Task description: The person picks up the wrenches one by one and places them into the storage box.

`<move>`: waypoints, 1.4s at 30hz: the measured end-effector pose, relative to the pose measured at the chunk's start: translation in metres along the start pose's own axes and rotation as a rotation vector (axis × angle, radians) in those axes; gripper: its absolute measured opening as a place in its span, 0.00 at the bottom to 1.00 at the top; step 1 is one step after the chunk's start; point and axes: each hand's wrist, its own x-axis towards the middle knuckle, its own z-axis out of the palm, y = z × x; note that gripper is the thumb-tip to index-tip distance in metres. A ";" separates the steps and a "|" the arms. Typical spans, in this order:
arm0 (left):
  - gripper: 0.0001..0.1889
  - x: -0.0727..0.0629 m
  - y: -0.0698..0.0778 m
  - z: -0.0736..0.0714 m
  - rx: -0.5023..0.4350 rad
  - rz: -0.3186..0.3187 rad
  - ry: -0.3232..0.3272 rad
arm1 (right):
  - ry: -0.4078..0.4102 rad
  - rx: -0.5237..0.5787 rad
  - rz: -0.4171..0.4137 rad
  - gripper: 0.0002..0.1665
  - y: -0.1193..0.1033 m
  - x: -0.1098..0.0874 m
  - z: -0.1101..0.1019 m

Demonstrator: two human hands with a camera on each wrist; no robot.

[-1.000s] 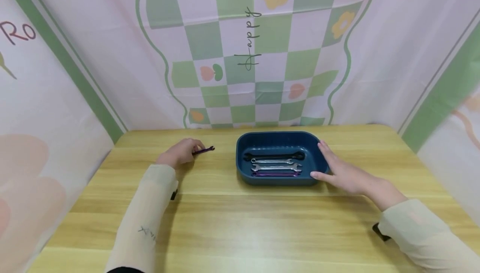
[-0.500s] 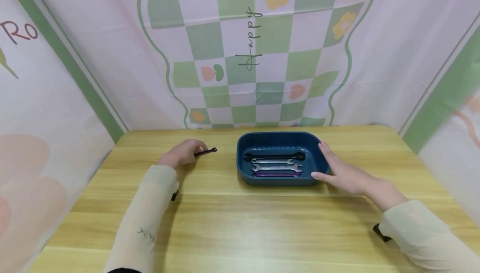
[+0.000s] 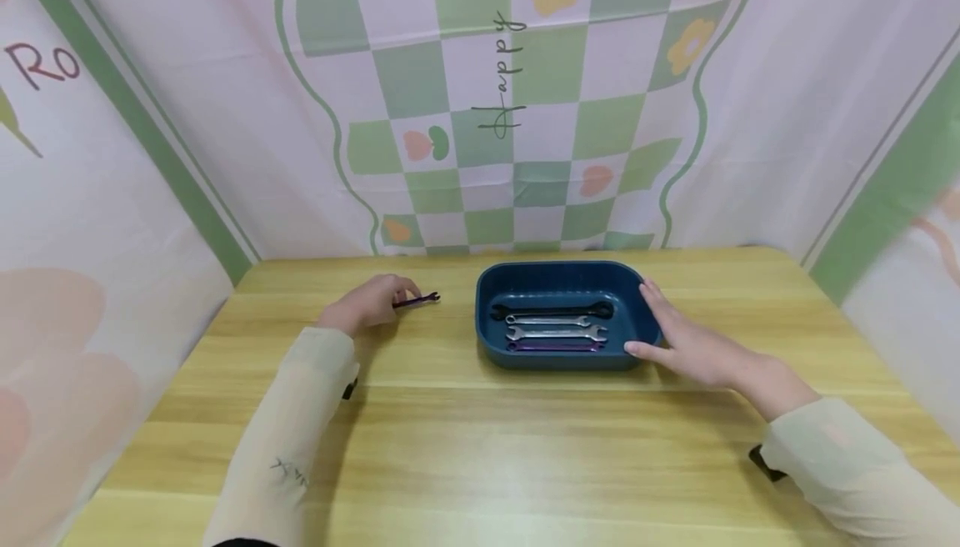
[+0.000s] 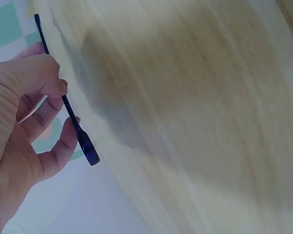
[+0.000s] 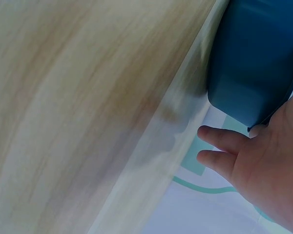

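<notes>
My left hand [image 3: 371, 301] pinches a dark purple wrench [image 3: 420, 300] between thumb and fingers, left of the blue box [image 3: 558, 360]. In the left wrist view, the wrench [image 4: 89, 150] is seen edge-on, close over the table, with both ends sticking out past the fingers. My right hand [image 3: 693, 347] rests at the box's right end with straight fingers, the thumb at the front rim. The right wrist view shows two fingers extended beside the box [image 5: 254, 63]; the other fingertips are mostly hidden. Inside lie a black wrench [image 3: 551, 312], two silver wrenches [image 3: 557, 333] and a purple wrench [image 3: 555, 347], side by side.
Everything stands on a light wooden table [image 3: 480, 455], the box near its far edge. A checkered, flowered cloth [image 3: 480, 147] hangs right behind that edge, and pale printed cloths close off both sides.
My left hand has shifted slightly to the right with the wrench. The right hand and the box keep their places.
</notes>
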 end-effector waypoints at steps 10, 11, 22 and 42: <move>0.18 0.000 0.014 -0.005 0.010 0.035 -0.001 | -0.004 0.014 0.004 0.61 0.001 0.000 -0.003; 0.18 0.000 0.016 -0.006 0.013 0.034 -0.005 | -0.003 0.015 0.005 0.61 0.000 0.000 -0.003; 0.22 -0.001 0.026 -0.017 0.028 0.095 -0.020 | -0.012 0.008 0.008 0.62 0.001 0.001 -0.003; 0.32 -0.004 0.046 -0.037 0.005 0.118 -0.020 | -0.021 0.004 0.015 0.62 0.001 0.004 -0.003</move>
